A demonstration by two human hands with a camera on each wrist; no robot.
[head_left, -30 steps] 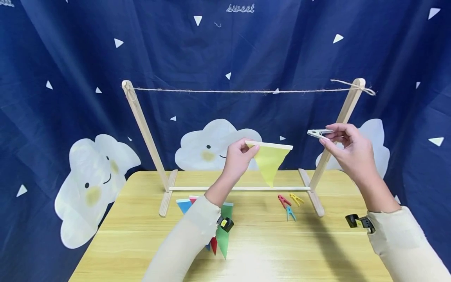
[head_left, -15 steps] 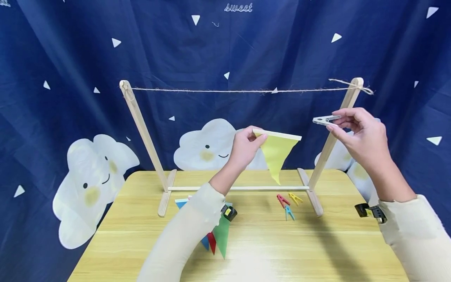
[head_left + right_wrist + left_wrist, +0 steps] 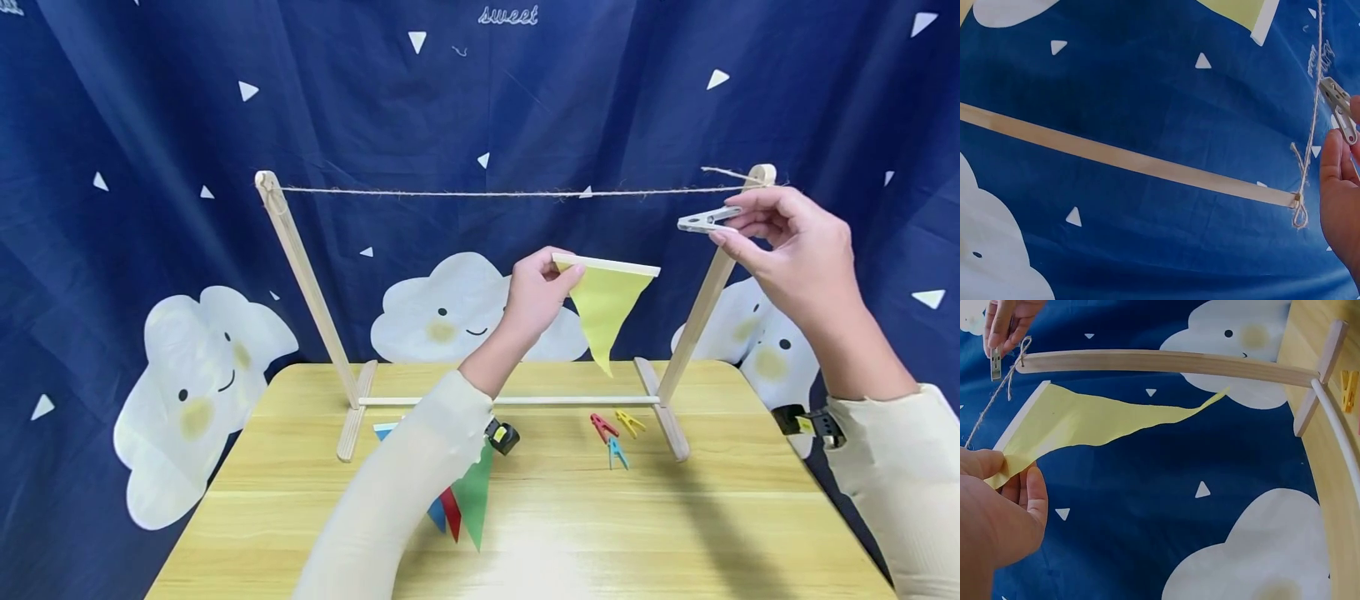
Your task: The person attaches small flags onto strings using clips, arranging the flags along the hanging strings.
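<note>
My left hand (image 3: 538,292) pinches a yellow triangular pennant (image 3: 609,304) by the left end of its white top strip. The pennant hangs point down, below the twine (image 3: 480,194) in the head view. Over at the right, my right hand (image 3: 802,250) holds a pale grey clothespin (image 3: 703,221) between thumb and fingers, its nose pointing left. That clothespin (image 3: 1337,103) overlaps the twine in the right wrist view. The twine runs between two wooden posts and is tied in a bow at the right post (image 3: 708,292).
Red (image 3: 603,427), yellow (image 3: 630,422) and blue clothespins (image 3: 617,453) lie on the table (image 3: 600,517) by the stand's right foot. Green (image 3: 474,500), red (image 3: 451,512) and blue pennants (image 3: 437,514) lie partly under my left forearm. A white rod (image 3: 570,401) joins the stand's feet.
Both hands have risen and moved right, the left with the yellow pennant, the right with the grey clothespin. The pennant's top strip and the clothespin are closer to the twine's height.
</note>
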